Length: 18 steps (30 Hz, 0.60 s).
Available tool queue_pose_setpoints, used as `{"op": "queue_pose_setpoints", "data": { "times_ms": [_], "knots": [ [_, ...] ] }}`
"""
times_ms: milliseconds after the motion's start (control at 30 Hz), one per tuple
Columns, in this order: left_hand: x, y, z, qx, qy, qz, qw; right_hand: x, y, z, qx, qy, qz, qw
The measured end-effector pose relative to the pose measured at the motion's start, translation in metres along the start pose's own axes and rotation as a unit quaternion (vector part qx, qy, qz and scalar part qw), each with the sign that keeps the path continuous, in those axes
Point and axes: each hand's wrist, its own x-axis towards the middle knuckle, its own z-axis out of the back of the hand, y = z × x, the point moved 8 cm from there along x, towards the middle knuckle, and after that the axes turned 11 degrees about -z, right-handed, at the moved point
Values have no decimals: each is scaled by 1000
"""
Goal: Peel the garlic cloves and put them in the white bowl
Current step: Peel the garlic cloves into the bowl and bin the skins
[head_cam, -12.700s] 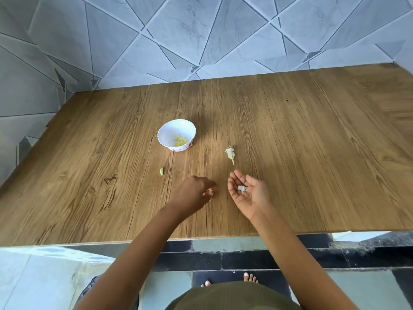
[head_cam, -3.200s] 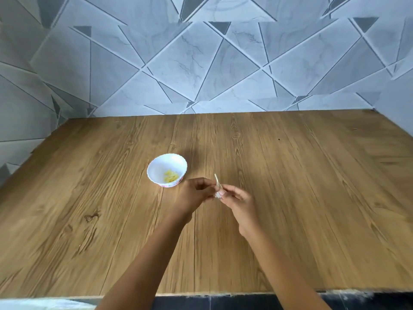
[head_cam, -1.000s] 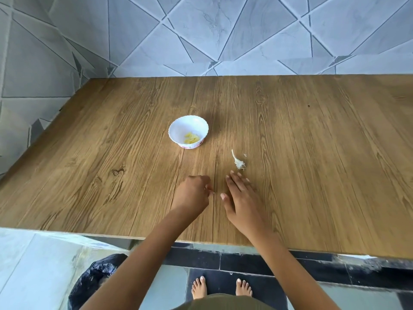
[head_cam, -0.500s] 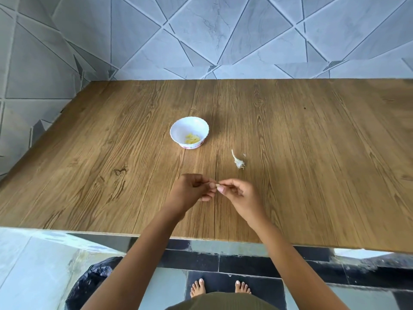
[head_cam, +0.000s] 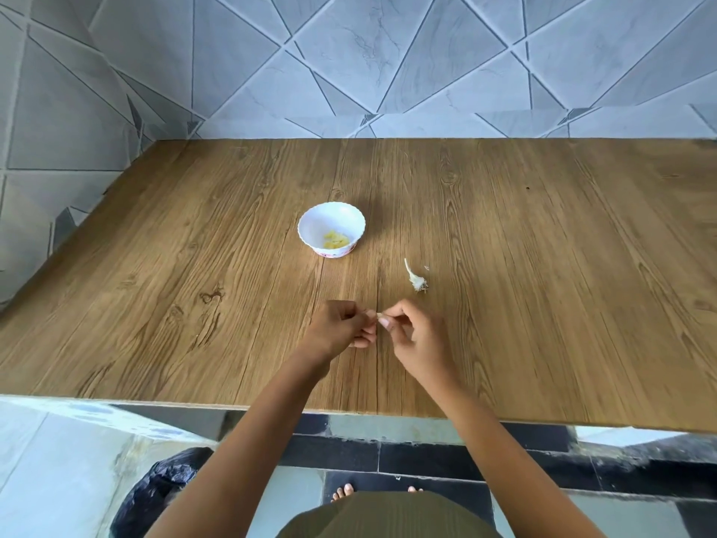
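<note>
Both hands meet low over the near part of the brown wood-grain counter (head_cam: 543,266). The small pale garlic clove (head_cam: 377,314) sits between them, too small to show how much skin it carries. The left hand (head_cam: 341,328) curls its fingers in and pinches one end between thumb and forefinger. The right hand (head_cam: 415,339) pinches the other end with thumb and fingertip, its other fingers loosely folded. Each grip is therefore closed on the clove, and neither is spread. The split looks deliberate, with one grip steadying while the other is placed to pick at the skin.

The white scalloped bowl (head_cam: 310,221) stands farther back and slightly left, apart from the hands. A few pale yellow peeled cloves (head_cam: 336,239) lie in its bottom. It seems near enough for a short reach, yet out of the way of falling skin.

The whitish garlic stalk (head_cam: 416,279), with papery scraps at its base, lies on the counter right of the bowl and just beyond the right hand. It has probably been set aside as waste. A black bin bag (head_cam: 155,495) sits on the floor below the counter's near edge, to the left, presumably for the peelings.
</note>
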Motion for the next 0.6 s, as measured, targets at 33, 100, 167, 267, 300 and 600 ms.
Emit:
{"op": "queue_pose_setpoints", "data": {
  "times_ms": [33, 100, 167, 267, 300, 600],
  "knots": [
    [1, -3, 2, 26, 3, -27, 999, 2, -9, -3, 72, 45, -95, 992],
    [4, -13, 4, 105, 10, -110, 988, -4, -22, -14, 239, 127, -277, 922],
    [6, -24, 5, 150, 12, -183, 971, -8, -23, -20, 349, 150, -356, 854],
    [8, -31, 8, 149, 15, -221, 964, -10, -20, -25, 465, 168, -419, 761],
    [8, -30, 7, 136, 21, -216, 967, -11, -20, -26, 484, 176, -435, 739],
    [6, 2, -1, -78, 71, 26, 994, 4, -15, -8, 279, 165, -260, 910]
  ]
}}
